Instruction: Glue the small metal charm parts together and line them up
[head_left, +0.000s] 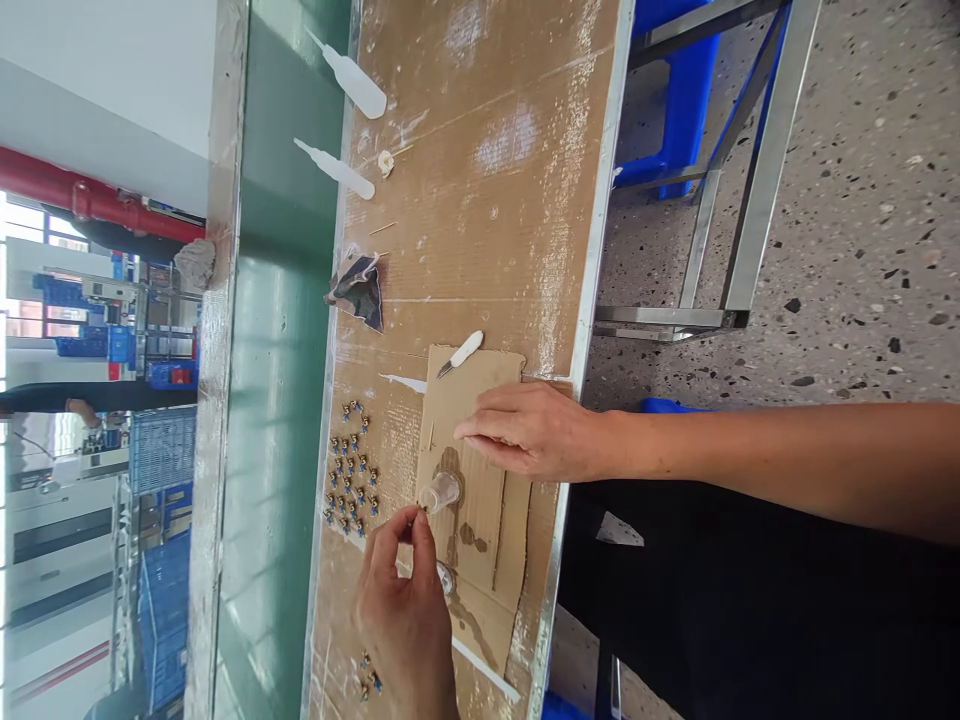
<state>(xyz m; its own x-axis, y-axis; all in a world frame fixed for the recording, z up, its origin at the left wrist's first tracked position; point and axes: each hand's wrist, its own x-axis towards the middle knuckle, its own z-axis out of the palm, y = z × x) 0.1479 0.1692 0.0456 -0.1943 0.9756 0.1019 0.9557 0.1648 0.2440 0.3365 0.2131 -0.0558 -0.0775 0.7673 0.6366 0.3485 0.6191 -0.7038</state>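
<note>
My left hand [405, 590] pinches a tiny dark piece [423, 510], its kind too small to tell, at the rim of a small clear plastic cup [444, 489]. The cup stands on a cardboard sheet [480, 580] with dark wet stains. Partly behind the left hand is another clear cup [445, 578]. My right hand [525, 430] is over the sheet, fingers closed together; whatever is at its fingertips cannot be made out. A toothpick [431, 435] lies near those fingertips. Beyond them, several tiny blue-and-gold figures [349, 470] stand in rows.
A white-handled craft knife [463, 352] lies on the sheet's edge. Two white nozzle bottles [356, 85], a crumpled grey piece of cloth or paper [360, 290] and a toothpick [382, 228] are on the cardboard-covered table [480, 240]. A person [90, 400] is in the background.
</note>
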